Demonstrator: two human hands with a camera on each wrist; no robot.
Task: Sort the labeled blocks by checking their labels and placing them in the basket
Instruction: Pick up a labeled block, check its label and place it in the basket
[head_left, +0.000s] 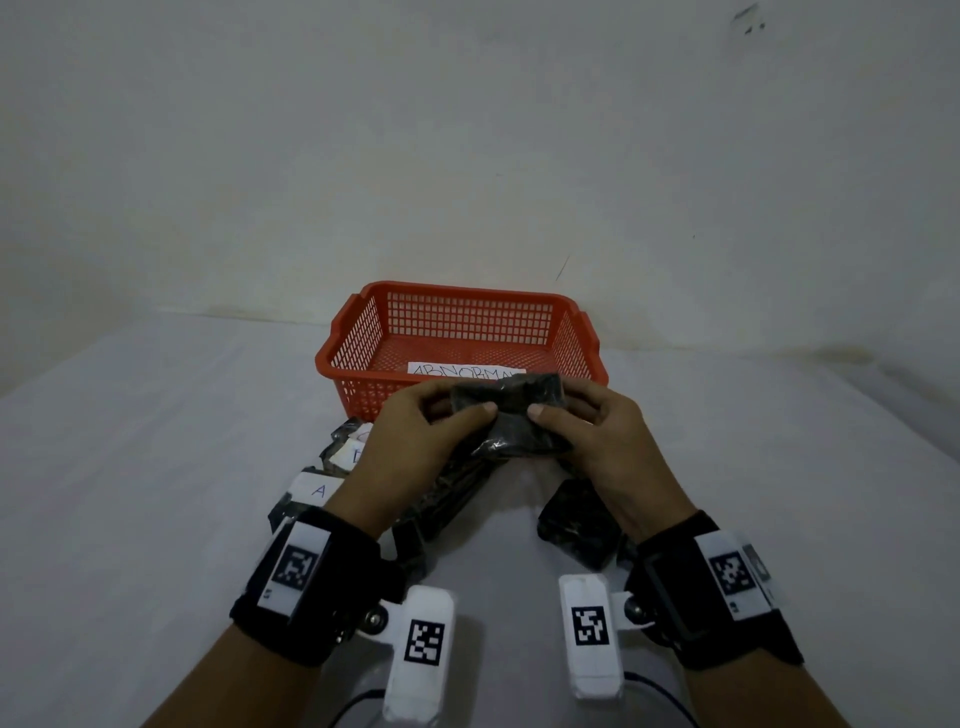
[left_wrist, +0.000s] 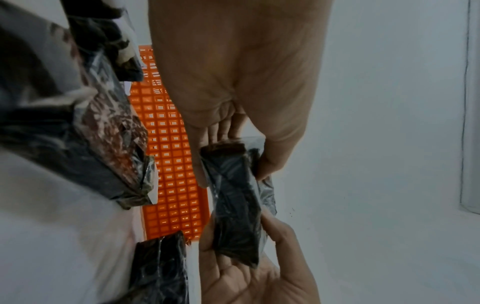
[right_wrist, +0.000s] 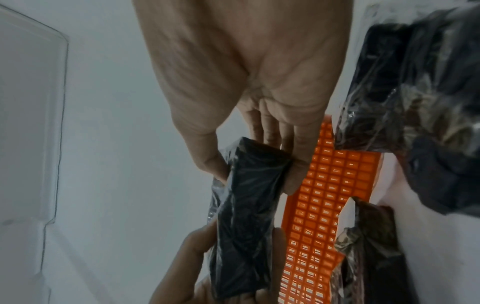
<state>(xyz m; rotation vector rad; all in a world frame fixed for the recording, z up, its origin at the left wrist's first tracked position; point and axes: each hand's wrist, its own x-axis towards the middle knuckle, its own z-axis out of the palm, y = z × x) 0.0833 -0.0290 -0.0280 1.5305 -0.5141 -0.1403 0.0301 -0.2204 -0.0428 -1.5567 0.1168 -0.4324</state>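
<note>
Gripping one wrapped block (head_left: 511, 410), left hand (head_left: 410, 441) and right hand (head_left: 597, 441) curl, label seemingly hidden.

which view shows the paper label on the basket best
The head view: the white paper label lies in the red basket, lettering starting "ABNORMA", its lower edge hidden behind the held block. Both wrist views show only the basket's orange mesh wall, with no label visible.
</note>
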